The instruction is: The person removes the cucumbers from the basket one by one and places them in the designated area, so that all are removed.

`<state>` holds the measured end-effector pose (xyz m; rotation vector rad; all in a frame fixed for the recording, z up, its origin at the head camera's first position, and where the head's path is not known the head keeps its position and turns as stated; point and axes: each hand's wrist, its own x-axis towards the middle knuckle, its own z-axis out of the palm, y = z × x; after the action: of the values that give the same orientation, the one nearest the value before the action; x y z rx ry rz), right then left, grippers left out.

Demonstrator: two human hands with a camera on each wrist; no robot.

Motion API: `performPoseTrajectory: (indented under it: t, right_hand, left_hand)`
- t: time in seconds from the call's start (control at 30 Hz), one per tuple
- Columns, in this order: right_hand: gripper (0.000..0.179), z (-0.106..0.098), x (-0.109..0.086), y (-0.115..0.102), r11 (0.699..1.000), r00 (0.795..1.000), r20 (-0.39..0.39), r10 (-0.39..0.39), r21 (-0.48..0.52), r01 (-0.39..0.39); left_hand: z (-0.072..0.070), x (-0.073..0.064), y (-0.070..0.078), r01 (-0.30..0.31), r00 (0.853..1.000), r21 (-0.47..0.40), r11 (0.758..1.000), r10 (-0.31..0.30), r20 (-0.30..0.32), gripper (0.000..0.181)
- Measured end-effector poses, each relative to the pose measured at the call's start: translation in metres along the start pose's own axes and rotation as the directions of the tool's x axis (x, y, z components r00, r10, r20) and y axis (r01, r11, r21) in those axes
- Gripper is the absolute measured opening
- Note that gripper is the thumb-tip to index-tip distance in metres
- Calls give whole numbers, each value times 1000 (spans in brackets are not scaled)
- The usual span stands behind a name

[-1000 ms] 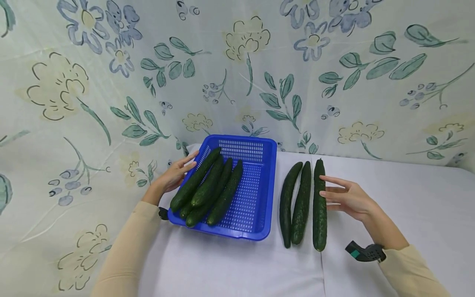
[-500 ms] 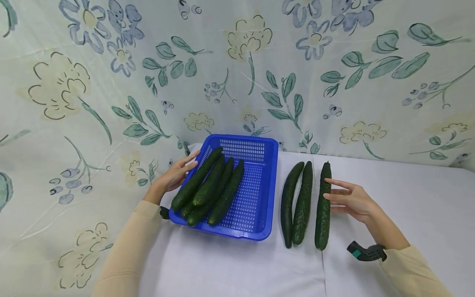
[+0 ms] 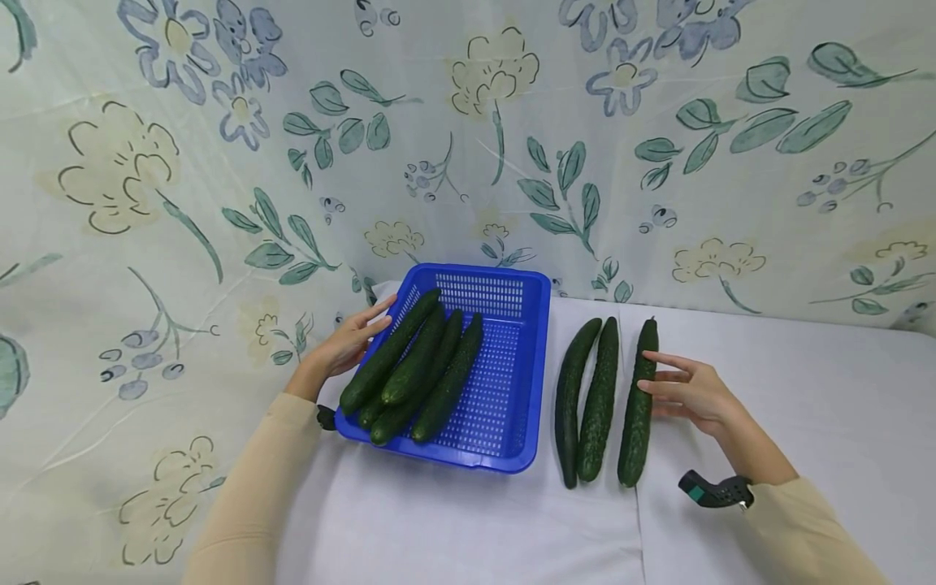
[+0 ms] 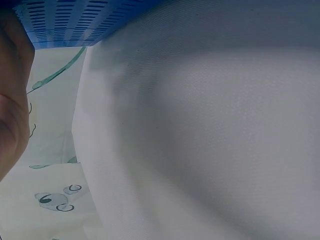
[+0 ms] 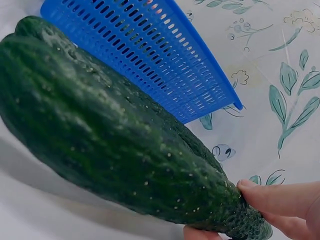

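Note:
My left hand [image 3: 344,345] touches the left rim of a blue plastic basket [image 3: 521,390] with its fingers fairly straight. Several dark green cucumbers [image 3: 453,378] lie inside along the basket's left side. In the left wrist view, part of the left hand [image 4: 12,95] shows under the perforated basket wall [image 4: 75,22]. My right hand [image 3: 695,398] holds a cucumber [image 3: 634,443] between thumb and fingers, near its upper half. In the right wrist view, the thumb and a fingertip pinch this cucumber [image 5: 115,145] close to its narrow end.
Two more cucumbers, a curved one [image 3: 569,406] and a straighter one [image 3: 600,402], lie side by side between basket and held cucumber. A white cloth [image 3: 468,528] covers the table. Behind it hangs a floral curtain [image 3: 439,130].
The held cucumber has shifted slightly right, its far end most, so it now tilts and stands farther from the two beside it. The right hand moved a little with it; the left stays put.

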<state>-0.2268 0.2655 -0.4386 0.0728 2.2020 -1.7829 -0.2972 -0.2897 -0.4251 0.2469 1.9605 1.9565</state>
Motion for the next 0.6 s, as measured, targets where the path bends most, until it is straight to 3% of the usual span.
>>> performPoseTrajectory:
  t: [0.6]
  right_hand:
    - [77,3,9,2,1000,1000,-23,16,-18,-17]
  left_hand:
    - [0,0,1,6,1000,-14,1000,-6,-1,54]
